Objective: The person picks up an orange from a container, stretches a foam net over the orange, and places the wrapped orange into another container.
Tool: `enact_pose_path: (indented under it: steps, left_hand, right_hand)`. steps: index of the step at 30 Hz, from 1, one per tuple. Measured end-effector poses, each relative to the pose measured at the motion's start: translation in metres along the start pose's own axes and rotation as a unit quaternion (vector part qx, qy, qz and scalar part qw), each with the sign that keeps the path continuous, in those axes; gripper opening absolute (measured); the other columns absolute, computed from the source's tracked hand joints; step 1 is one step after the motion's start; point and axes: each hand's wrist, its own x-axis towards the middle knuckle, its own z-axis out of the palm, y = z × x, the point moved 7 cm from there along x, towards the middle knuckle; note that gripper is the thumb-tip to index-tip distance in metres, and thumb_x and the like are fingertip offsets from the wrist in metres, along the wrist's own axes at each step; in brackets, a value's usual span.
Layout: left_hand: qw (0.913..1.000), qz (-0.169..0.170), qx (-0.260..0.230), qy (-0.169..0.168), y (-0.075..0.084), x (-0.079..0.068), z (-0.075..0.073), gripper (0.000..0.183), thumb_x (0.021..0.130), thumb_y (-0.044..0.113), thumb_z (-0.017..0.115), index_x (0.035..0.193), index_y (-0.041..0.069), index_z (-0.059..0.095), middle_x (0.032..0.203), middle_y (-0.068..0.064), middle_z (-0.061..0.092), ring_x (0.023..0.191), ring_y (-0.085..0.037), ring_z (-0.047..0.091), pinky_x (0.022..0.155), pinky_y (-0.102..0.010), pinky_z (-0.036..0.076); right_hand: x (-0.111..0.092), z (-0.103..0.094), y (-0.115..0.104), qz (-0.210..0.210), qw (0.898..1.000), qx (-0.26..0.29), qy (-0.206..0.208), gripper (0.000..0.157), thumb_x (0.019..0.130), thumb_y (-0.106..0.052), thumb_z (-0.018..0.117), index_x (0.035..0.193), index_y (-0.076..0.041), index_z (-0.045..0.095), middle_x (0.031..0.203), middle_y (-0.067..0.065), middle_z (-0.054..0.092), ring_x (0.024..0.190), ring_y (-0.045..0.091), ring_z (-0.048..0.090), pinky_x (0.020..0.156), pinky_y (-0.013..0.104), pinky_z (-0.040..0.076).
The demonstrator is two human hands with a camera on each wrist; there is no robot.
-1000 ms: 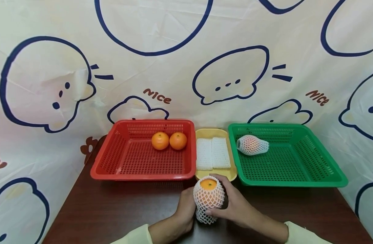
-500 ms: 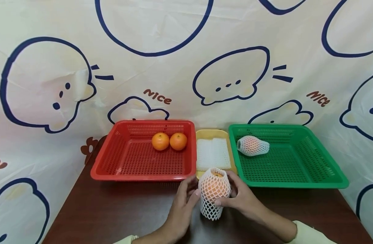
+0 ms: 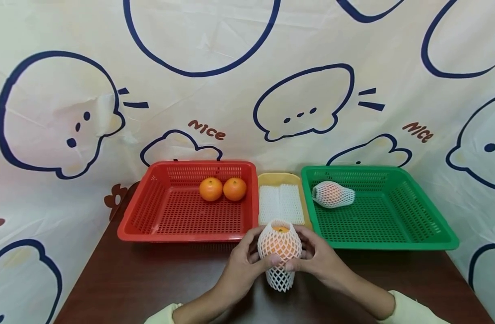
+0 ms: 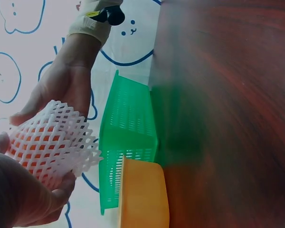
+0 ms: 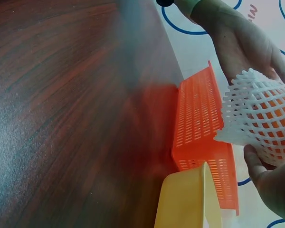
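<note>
Between my two hands, above the front of the table, an orange [image 3: 280,229] sits inside a white foam net sleeve [image 3: 280,276]. The net covers the fruit's sides, its top rim stands open around the stem end, and its lower end hangs below the fruit. My left hand [image 3: 241,265] grips the netted orange from the left, thumb across the front. From the right, my right hand [image 3: 322,261] holds it, thumb also in front. Both wrist views show the net [image 4: 57,142] stretched over the fruit, with fingers curled round it.
Behind on the left stands a red basket [image 3: 186,237] with two bare oranges [image 3: 211,189]. A yellow tray [image 3: 275,179] with flat foam nets [image 3: 281,204] is in the middle. At right, a green basket [image 3: 393,245] holds one netted fruit [image 3: 332,194]. A patterned cloth hangs behind.
My left hand came off the lower net, opened beside the fruit, then closed on its left side. The net's top rim now rises higher round the orange. My right hand kept its hold.
</note>
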Motion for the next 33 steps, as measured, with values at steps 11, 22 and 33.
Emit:
enact_pose_path:
  steps: [11, 22, 33]
  left_hand:
    - [0.9999, -0.002, -0.01, -0.002, -0.004, 0.003, 0.003, 0.064, 0.091, 0.015, 0.079, 0.146, 0.011, 0.048, 0.146, -0.015, 0.056, 0.129, -0.022, 0.059, 0.101, -0.025, 0.053]
    - [0.9931, 0.0, 0.11, -0.041, -0.007, 0.009, 0.012, 0.082, 0.098, 0.036, 0.069, 0.163, 0.014, 0.024, 0.159, -0.013, 0.043, 0.143, -0.031, 0.047, 0.114, -0.04, 0.046]
    - [0.8585, 0.228, 0.451, -0.085, 0.013, 0.027, 0.065, 0.059, 0.103, 0.033, 0.062, 0.155, 0.013, 0.043, 0.153, -0.007, 0.052, 0.143, -0.022, 0.048, 0.118, -0.042, 0.041]
  right_hand:
    - [-0.002, -0.005, 0.002, 0.033, 0.998, -0.042, 0.031, 0.073, 0.088, -0.019, 0.082, 0.15, -0.014, 0.044, 0.144, 0.019, 0.052, 0.12, 0.03, 0.06, 0.093, 0.028, 0.057]
    - [-0.004, -0.031, -0.022, -0.016, 0.972, -0.22, 0.076, 0.084, 0.081, -0.026, 0.087, 0.149, -0.013, 0.04, 0.141, 0.012, 0.054, 0.121, 0.027, 0.057, 0.097, 0.038, 0.052]
    - [0.015, -0.139, -0.082, -0.15, 0.801, -0.558, 0.157, 0.084, 0.062, -0.006, 0.095, 0.133, -0.003, 0.051, 0.127, 0.024, 0.046, 0.112, 0.038, 0.047, 0.084, 0.061, 0.053]
